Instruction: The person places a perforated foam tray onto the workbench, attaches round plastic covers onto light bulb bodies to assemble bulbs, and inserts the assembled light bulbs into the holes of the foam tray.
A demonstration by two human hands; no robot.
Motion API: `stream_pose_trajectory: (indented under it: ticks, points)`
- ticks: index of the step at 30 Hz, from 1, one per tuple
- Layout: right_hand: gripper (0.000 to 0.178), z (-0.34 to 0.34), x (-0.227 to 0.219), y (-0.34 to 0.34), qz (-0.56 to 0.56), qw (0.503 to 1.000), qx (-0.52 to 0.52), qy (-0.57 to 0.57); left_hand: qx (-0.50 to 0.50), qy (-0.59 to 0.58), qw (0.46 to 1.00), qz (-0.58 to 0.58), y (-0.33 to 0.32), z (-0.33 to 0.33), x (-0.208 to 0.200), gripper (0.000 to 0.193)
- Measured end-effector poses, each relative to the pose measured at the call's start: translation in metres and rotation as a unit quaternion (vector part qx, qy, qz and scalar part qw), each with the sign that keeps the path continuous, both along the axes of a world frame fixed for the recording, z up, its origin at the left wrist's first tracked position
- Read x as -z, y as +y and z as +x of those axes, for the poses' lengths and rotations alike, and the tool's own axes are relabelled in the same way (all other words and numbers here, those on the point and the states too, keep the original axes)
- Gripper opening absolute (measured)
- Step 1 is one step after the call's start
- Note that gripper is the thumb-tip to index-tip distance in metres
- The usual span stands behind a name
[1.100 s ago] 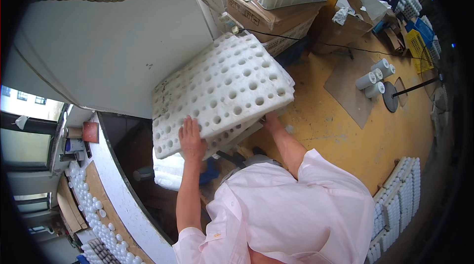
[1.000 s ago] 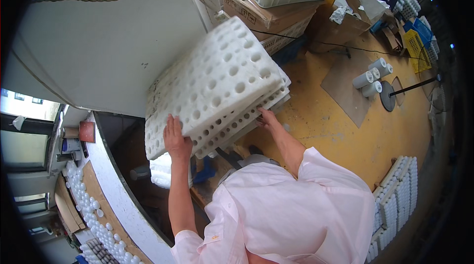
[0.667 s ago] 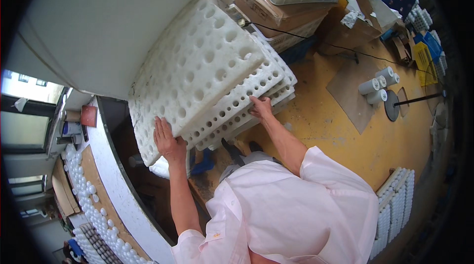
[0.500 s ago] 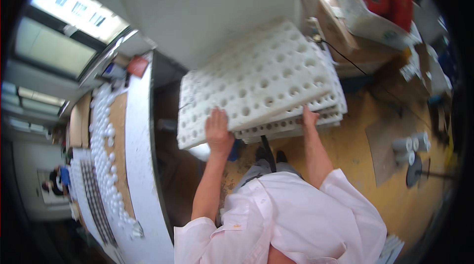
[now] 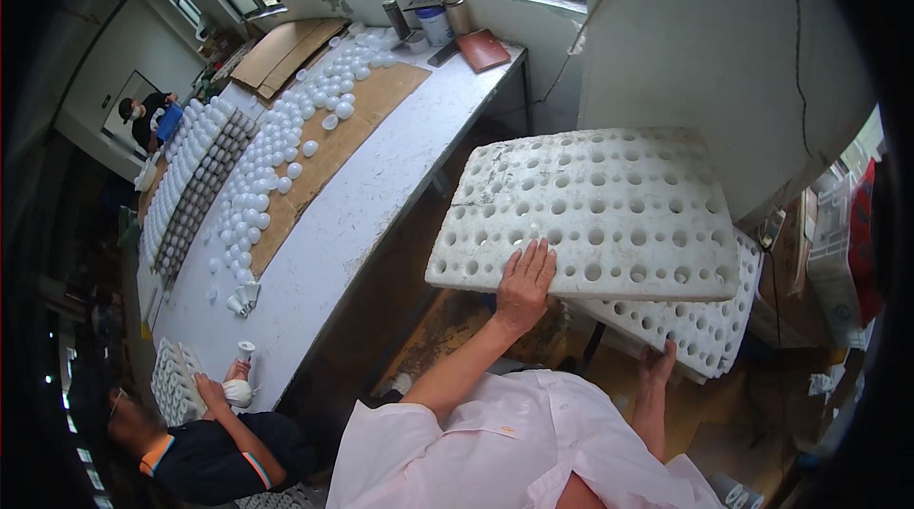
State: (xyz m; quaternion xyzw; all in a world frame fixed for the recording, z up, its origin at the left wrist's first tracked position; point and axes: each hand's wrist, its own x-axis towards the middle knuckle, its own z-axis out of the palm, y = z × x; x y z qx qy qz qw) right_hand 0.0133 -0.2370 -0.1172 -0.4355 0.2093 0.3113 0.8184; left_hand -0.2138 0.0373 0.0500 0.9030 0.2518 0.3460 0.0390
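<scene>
A thick white foam board with rows of round holes, large and small, lies turned out to the left over a second foam board of the same kind. My left hand grips the upper board's front edge, fingers flat on its top face and thumb hidden. At the lower board's near edge is my right hand, closed on that edge with most of its fingers out of sight underneath. The upper board covers much of the lower one.
Left stands a long white table with many white bulb covers, brown cardboard and a red-brown book. A co-worker in dark clothes handles a white piece at lower left. Crates and boxes stand right, beside a wall.
My view has swung left, bringing the table and co-worker in. The upper board has turned and slid leftward off the lower one, with my left hand on it; my right hand stays at the lower board.
</scene>
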Motion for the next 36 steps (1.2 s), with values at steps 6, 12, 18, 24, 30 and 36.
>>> stream_pose_trajectory:
  ticks: [6, 12, 18, 24, 30, 36]
  points:
    - [0.044, -0.125, -0.057, 0.128, 0.081, 0.987, -0.139, 0.022, -0.06, -0.012, 0.998, 0.022, 0.053, -0.085, 0.009, 0.041]
    - [0.045, -0.207, -0.072, 0.266, 0.124, 0.956, -0.259, 0.053, -0.149, 0.046, 0.987, 0.043, 0.107, -0.204, 0.021, 0.04]
    - [0.045, -0.281, -0.065, 0.385, 0.077, 0.908, -0.406, 0.064, -0.272, 0.091, 0.958, 0.032, 0.147, -0.295, 0.037, 0.04]
    - [0.044, -0.321, -0.028, 0.505, 0.117, 0.837, -0.532, 0.046, -0.358, 0.113, 0.927, 0.016, 0.196, -0.346, 0.064, 0.04]
    - [0.037, -0.342, 0.017, 0.62, 0.065, 0.801, -0.59, 0.079, -0.374, 0.132, 0.917, -0.031, 0.268, -0.383, 0.134, 0.046]
    - [0.039, -0.301, -0.014, 0.647, -0.165, 0.669, -0.713, -0.128, -0.381, 0.045, 0.907, -0.175, 0.283, -0.409, 0.097, 0.065]
